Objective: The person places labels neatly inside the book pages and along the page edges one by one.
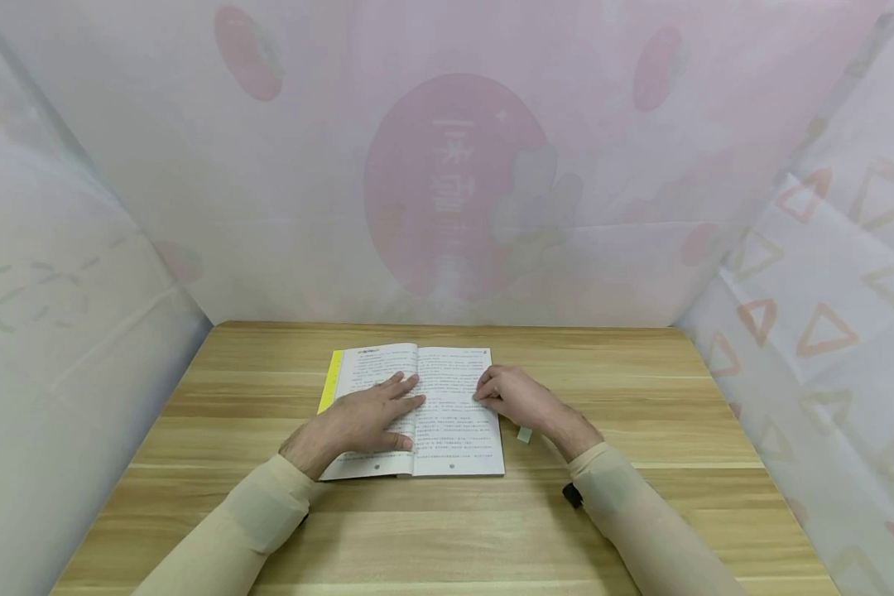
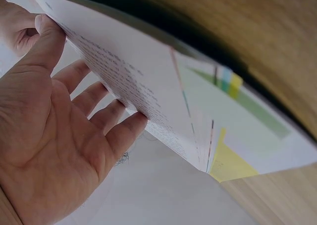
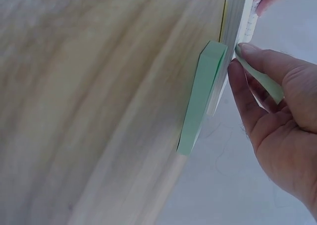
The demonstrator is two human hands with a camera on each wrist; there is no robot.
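An open book point(image 1: 454, 434) with printed pages lies on the wooden table. My left hand point(image 1: 361, 418) rests on its left page, fingers spread straight toward the spine. At the outer edge of the right page, my right hand point(image 1: 520, 397) pinches a light green sticky note point(image 3: 267, 84) between thumb and forefinger, as the right wrist view shows. A green sticky note pad point(image 3: 198, 101) lies on the table beside the book, mostly hidden under the right hand in the head view.
A yellow strip point(image 1: 331, 377) shows along the book's left side. White patterned sheets point(image 1: 447, 165) stand behind the table point(image 1: 253, 372) and at both sides. A small black object point(image 1: 572, 495) sits at the right sleeve.
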